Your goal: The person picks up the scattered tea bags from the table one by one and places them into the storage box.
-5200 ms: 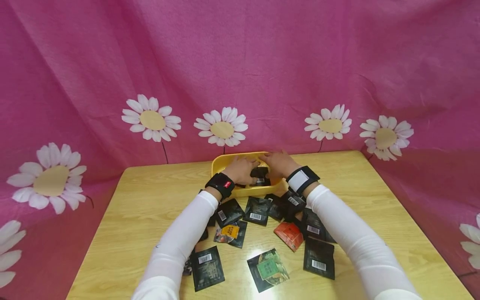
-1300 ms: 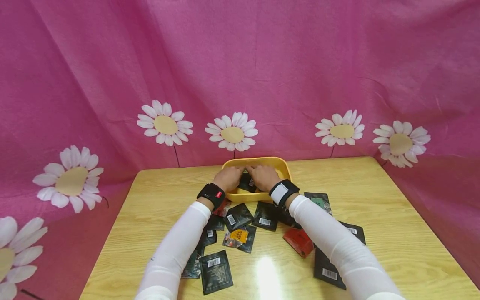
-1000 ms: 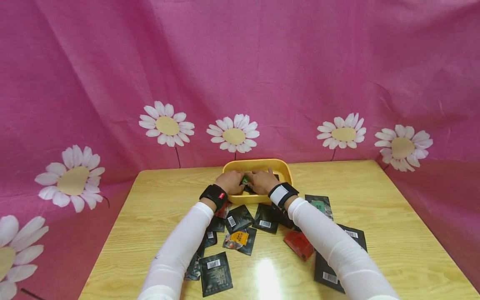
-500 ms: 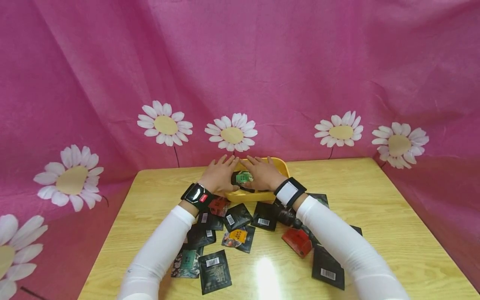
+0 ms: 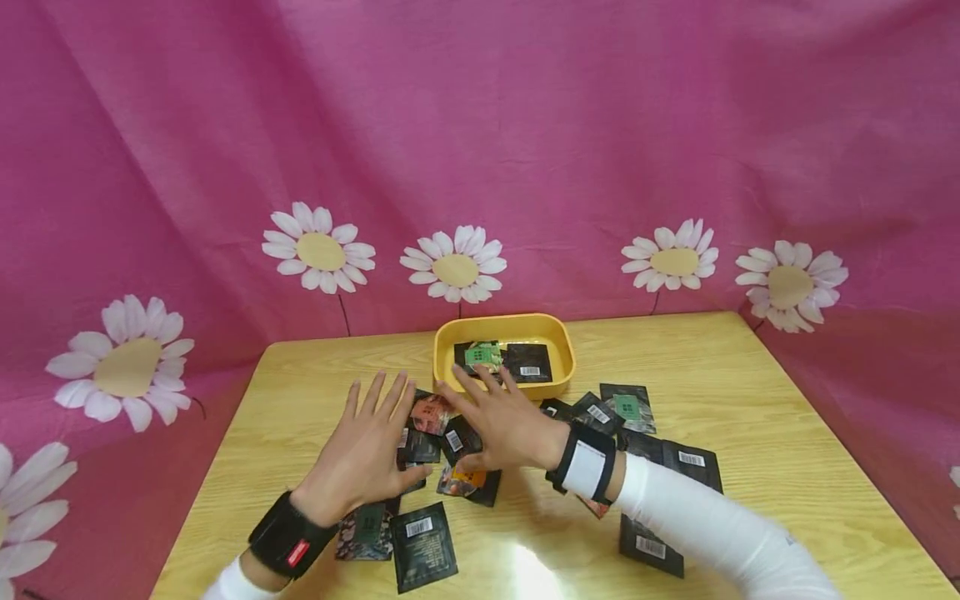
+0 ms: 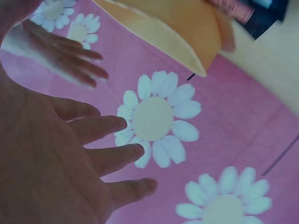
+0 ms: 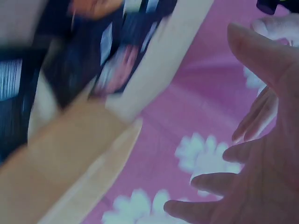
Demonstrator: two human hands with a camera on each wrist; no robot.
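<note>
Both hands are hovering with fingers spread and straight, holding nothing, over a scatter of small packets lying in the lower middle of the head view. The left hand (image 5: 365,454) is sitting just left of centre, palm down, its fingers fanning out above a dark packet (image 5: 417,446) and near a reddish-faced packet (image 5: 431,412); a black wrist strap (image 5: 288,537) is wrapping the wrist below it. The right hand (image 5: 501,421) is lying just beside the left one, at centre, its fingertips reaching toward the near wall of the yellow tray (image 5: 558,333), which is standing at the far middle of the wooden surface (image 5: 765,450). Inside the tray a green-labelled packet (image 5: 482,356) is resting beside a black barcode packet (image 5: 529,362). An orange-labelled packet (image 5: 463,480) is peeking out under the right hand, and a black packet with a barcode (image 5: 423,546) is lying below the left hand near the bottom edge. More dark packets are spreading to the right of centre, among them one with a green label (image 5: 627,406). In the left wrist view the open palm (image 6: 51,158) is facing a pink daisy-printed cloth (image 6: 224,154); the right wrist view is blurring, showing spread fingers (image 7: 219,182).
</note>
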